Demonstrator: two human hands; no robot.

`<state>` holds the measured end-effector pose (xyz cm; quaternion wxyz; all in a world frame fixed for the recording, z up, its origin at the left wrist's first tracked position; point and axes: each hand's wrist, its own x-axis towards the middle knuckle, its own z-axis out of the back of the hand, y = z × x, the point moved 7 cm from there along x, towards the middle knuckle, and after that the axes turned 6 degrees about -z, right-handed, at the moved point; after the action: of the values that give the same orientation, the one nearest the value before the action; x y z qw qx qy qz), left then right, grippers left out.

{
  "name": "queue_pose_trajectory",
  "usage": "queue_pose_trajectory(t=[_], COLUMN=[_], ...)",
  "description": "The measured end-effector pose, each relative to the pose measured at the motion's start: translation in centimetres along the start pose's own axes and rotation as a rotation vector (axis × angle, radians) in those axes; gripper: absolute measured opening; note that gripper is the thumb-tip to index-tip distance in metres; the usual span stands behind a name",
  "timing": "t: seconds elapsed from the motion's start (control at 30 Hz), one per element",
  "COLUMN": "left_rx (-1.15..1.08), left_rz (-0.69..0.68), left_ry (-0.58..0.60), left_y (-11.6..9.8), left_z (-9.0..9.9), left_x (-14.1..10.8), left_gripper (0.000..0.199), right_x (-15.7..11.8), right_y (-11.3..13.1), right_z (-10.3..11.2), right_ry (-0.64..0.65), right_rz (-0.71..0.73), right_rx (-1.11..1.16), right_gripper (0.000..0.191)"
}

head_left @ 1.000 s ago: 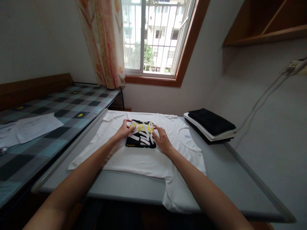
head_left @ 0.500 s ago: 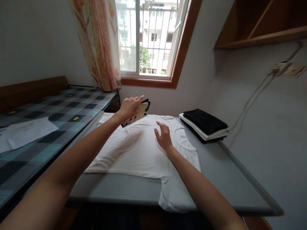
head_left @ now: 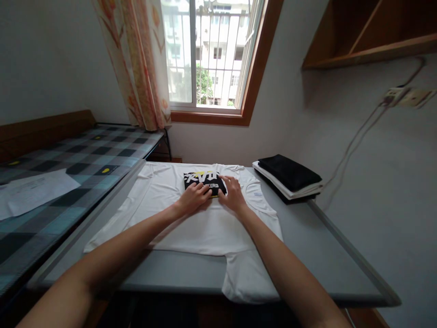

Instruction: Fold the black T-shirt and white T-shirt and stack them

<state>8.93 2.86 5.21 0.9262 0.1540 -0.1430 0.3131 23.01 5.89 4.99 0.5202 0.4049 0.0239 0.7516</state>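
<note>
A white T-shirt (head_left: 170, 232) lies spread sideways on the grey table, one sleeve drooping over the front edge. On top of it rests a flat black rectangular printed piece (head_left: 214, 186) with bold white lettering and a bit of yellow. My left hand (head_left: 196, 197) lies across its lower left part, fingers stretched and touching it. At the right end of the piece is my right hand (head_left: 234, 191), thumb and fingers apart along its edge. Parts of the print are hidden under my fingers.
A stack of folded black and white cloth (head_left: 290, 175) sits at the table's back right. To the left is a bed with a checked cover (head_left: 112, 155) and papers (head_left: 37, 191) on it. Wall cables (head_left: 353, 136) run down at the right, below a wooden shelf (head_left: 368, 54).
My left hand has come down with the printed piece, which now lies flat on the T-shirt, lettering up. My right hand has moved to touch its right end.
</note>
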Motion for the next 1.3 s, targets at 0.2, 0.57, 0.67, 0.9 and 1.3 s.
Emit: queue_pose_trajectory(t=[0.2,0.57,0.67,0.9,1.3], left_rx=[0.110,0.091,0.124,0.064,-0.107], left_rz=[-0.064,-0.063,-0.090,-0.131,-0.097], left_ry=[-0.042,-0.118,-0.200,-0.265,-0.162], left_y=[2.4,4.5,4.5,5.3,5.7], left_z=[0.4,1.8,2.4,2.3,1.0], left_x=[-2.4,-5.1,-5.1,-5.6,-5.7], left_gripper=[0.030,0.025,0.022,0.019,0.016], right_x=[-0.7,-1.0,-1.0,-0.9,-0.8], right_y=[1.1,1.9,2.4,2.8,1.8], right_z=[-0.7,-1.3,-2.0,-2.3,-2.4], right_ry=[0.149,0.143,0.149,0.148,0.342], right_rz=[0.093,0.183,0.223,0.279,0.107], right_rx=[-0.068,-0.116,-0.175,-0.353,-0.397], right_gripper=[0.061,0.048,0.048,0.044,0.039])
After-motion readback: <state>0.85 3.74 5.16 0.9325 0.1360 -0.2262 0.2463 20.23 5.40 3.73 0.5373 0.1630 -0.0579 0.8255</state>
